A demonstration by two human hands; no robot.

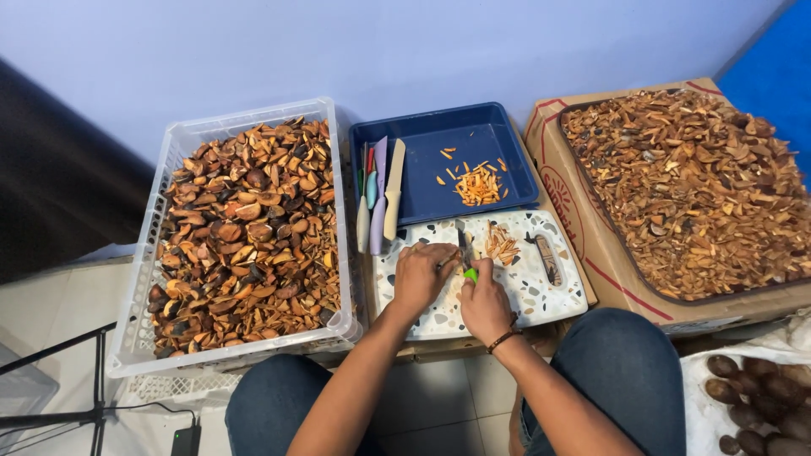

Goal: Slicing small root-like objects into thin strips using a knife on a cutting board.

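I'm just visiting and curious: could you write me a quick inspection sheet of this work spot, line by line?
Surface: speckled white cutting board resting on cardboard, low over a tiled floor.
Job's things: knife with a green handle, blade on the board beside a small pile of orange slivers; more slivers in the blue tray.
Clutter: spare knives lying at the tray's left edge.
Hands: left hand pressed on the board; right hand gripping the knife.
Cables: black cable and adapter on the floor by a tripod leg.
Surroundings: white crate of brown shell pieces at left; cardboard box carrying a tray of chips at right; dark whole nuts at lower right.
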